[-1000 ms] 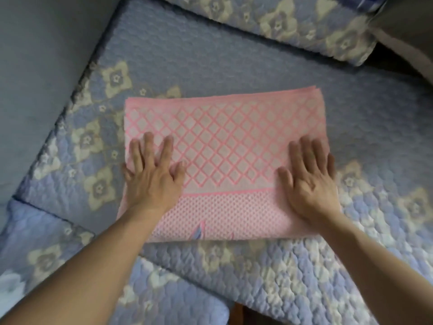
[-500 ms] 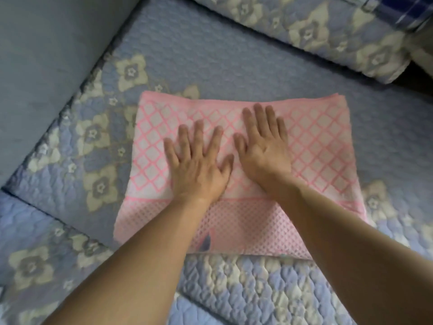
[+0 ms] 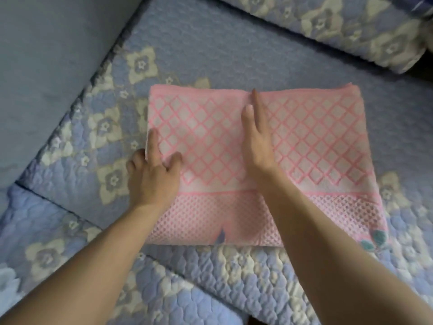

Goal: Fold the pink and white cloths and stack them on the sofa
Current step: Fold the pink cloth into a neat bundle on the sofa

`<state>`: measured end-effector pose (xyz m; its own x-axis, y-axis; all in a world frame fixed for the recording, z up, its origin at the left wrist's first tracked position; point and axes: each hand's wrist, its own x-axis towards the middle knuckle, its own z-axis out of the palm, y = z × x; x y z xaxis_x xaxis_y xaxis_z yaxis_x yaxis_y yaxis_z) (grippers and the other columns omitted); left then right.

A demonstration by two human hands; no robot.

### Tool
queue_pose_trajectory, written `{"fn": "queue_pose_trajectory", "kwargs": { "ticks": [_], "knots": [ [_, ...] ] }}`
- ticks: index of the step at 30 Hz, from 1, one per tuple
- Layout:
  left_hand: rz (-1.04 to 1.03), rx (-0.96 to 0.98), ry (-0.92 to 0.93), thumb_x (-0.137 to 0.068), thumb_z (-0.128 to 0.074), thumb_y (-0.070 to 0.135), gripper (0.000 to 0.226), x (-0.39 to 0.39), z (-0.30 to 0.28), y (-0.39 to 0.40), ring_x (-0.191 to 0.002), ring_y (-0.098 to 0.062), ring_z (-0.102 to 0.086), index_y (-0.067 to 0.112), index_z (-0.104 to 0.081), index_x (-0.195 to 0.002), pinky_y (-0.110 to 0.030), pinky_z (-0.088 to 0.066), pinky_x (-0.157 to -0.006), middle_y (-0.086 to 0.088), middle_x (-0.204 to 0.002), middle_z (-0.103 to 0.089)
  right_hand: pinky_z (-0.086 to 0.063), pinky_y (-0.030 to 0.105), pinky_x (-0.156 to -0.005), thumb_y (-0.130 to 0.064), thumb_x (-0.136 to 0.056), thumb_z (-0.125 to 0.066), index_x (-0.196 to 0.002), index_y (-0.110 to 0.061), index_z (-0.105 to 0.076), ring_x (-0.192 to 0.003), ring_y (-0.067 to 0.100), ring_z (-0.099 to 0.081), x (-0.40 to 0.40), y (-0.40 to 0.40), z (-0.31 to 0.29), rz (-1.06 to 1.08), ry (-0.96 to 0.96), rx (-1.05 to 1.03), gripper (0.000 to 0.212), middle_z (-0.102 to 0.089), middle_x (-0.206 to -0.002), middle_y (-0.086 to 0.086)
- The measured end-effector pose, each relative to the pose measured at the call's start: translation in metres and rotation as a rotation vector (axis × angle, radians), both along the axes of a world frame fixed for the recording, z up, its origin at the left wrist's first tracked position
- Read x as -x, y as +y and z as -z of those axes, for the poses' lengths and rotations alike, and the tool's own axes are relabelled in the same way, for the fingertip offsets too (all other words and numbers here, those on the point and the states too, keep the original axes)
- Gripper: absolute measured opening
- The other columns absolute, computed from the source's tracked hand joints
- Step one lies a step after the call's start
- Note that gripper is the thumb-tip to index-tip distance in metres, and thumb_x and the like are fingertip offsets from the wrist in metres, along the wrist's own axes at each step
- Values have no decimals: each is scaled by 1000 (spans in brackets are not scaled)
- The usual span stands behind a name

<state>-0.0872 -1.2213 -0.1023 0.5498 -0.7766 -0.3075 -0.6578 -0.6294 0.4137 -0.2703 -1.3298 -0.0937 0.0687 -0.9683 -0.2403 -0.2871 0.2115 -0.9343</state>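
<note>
A folded pink cloth (image 3: 316, 141) with a white diamond pattern and a dotted band along its near edge lies flat on the sofa seat (image 3: 210, 48). My left hand (image 3: 152, 177) is at the cloth's left edge, thumb on top and fingers curled at the border, pinching that edge, which is slightly raised. My right hand (image 3: 257, 141) stands on its side across the cloth's middle, fingers straight and together, pointing to the far edge. No white cloth is in view.
The seat has a quilted blue cover with cream flowers. A matching cushion (image 3: 351, 31) runs along the back right. A plain blue padded surface (image 3: 46, 66) rises at the left. Another quilted cushion (image 3: 70, 254) lies lower left.
Both hands were flat together on the cloth's middle. My left hand has slid to the left edge and taken hold of it; my right hand has turned onto its side along the centre line.
</note>
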Motion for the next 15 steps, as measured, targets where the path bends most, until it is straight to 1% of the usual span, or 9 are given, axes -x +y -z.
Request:
{"fn": "queue_pose_trajectory", "kwargs": {
  "ticks": [1,3,4,6,8,10,11,13,15],
  "knots": [
    [-14,11,48,-94,-51,53,77,-2,-2,0,-128,-42,-38,42,-9,-157,-49,-28,-112,-20,-144,-37,-12,10,-117,-49,-106,-33,-158,-22,-23,-144,-9,-18,3,5,-4,-2,-48,-13,60,-21,-164,-13],
    [-17,-20,156,-93,-55,51,77,-10,-9,-5,-127,-41,-44,47,-11,-156,-43,-31,-113,-20,-143,-36,-12,28,-125,-59,-103,-30,-158,-30,-21,-148,-7,-14,12,32,-13,8,-126,-56,64,-17,-164,-20],
    [-31,-57,230,-93,-57,51,78,-15,-14,-8,-128,-39,-46,50,-11,-155,-38,-31,-112,-19,-144,-34,-12,32,-126,-61,-101,-30,-158,-31,-21,-148,-7,-14,17,58,-17,-5,-116,-87,66,-17,-164,-21],
    [-39,-129,371,-92,-60,50,79,-24,-21,-14,-132,-34,-44,56,-9,-153,-33,-30,-110,-14,-150,-25,-14,29,-126,-59,-100,-35,-157,-27,-25,-148,-7,-17,29,124,-23,-51,-51,-125,67,-20,-163,-19],
    [-22,-186,427,-91,-61,52,82,-28,-27,-19,-138,-33,-37,60,-6,-151,-36,-28,-113,-11,-156,-16,-18,22,-122,-56,-100,-39,-155,-29,-30,-147,-6,-22,37,175,-30,-89,-51,-134,62,-25,-162,-21],
    [-37,-189,450,-89,-63,55,84,-33,-30,-21,-142,-33,-33,63,-4,-149,-40,-27,-116,-11,-159,-12,-21,15,-118,-56,-100,-40,-155,-28,-31,-145,-8,-25,36,186,-31,-66,-77,-167,62,-28,-159,-23],
    [-47,-171,473,-86,-65,58,87,-34,-32,-19,-141,-32,-35,64,-4,-148,-41,-29,-117,-10,-161,-13,-23,10,-115,-54,-102,-41,-155,-26,-31,-143,-11,-26,34,181,-32,-45,-84,-196,61,-29,-158,-23],
    [-119,-66,605,-77,-72,61,96,-39,-29,-12,-130,-24,-50,57,-10,-151,-45,-40,-111,-2,-157,-32,-23,5,-112,-47,-102,-43,-155,-25,-31,-140,-16,-26,28,166,-32,-11,-67,-232,59,-29,-159,-21],
    [-344,11,818,-84,-73,47,89,-41,-35,-3,-108,-15,-65,37,-20,-156,-44,-52,-95,4,-140,-54,-21,17,-120,-47,-101,-47,-155,-28,-32,-144,-12,-23,23,164,-30,-22,-41,-217,59,-26,-161,-19]
  ]
}}
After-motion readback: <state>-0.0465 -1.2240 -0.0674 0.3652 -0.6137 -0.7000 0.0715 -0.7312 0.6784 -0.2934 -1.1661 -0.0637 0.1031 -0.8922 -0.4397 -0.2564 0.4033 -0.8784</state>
